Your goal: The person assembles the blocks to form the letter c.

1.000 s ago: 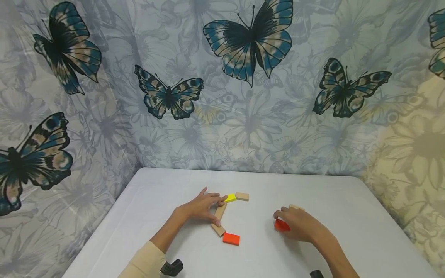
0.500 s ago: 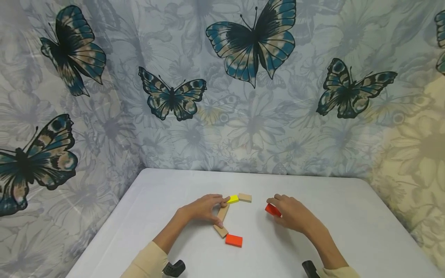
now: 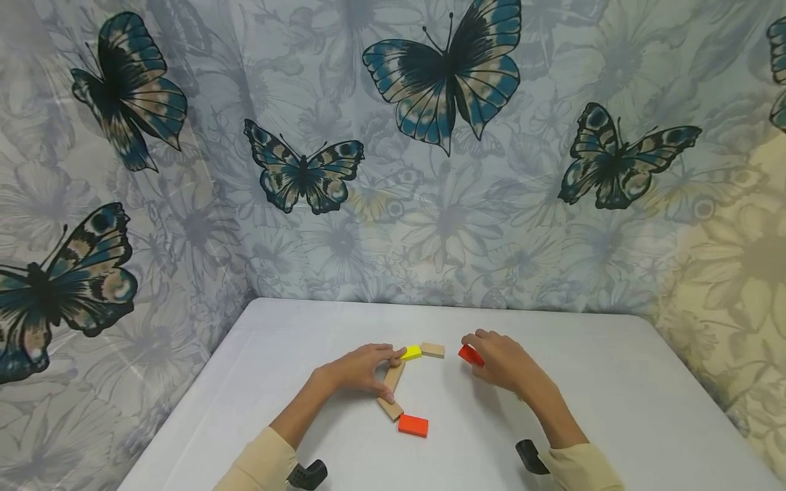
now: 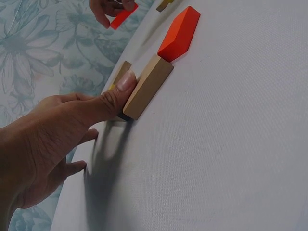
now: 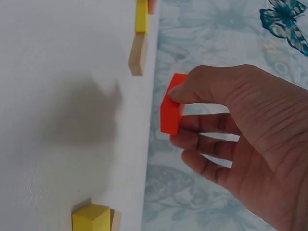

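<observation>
My left hand [image 3: 364,368] spans a wooden block [image 3: 394,377], gripping it between thumb and index finger at its two ends. The index fingertip reaches the yellow block [image 3: 412,352], with another wooden block [image 3: 432,350] just right of it. Near the thumb, a wooden block [image 4: 148,86] leads on to a red block [image 4: 180,36] lying flat. Together these blocks form a curved line. My right hand [image 3: 503,360] pinches a second red block [image 5: 171,107] between thumb and fingers, above the table and right of the line's far end.
A yellow block [image 5: 91,219] and a wooden block [image 5: 115,220] lie at the bottom of the right wrist view, mostly hidden by my right arm in the head view. The white table [image 3: 344,317] ends at a butterfly-patterned backdrop [image 3: 454,225].
My right hand has carried the red block leftward and away from me, towards the far end of the line. The left hand stays at the same blocks.
</observation>
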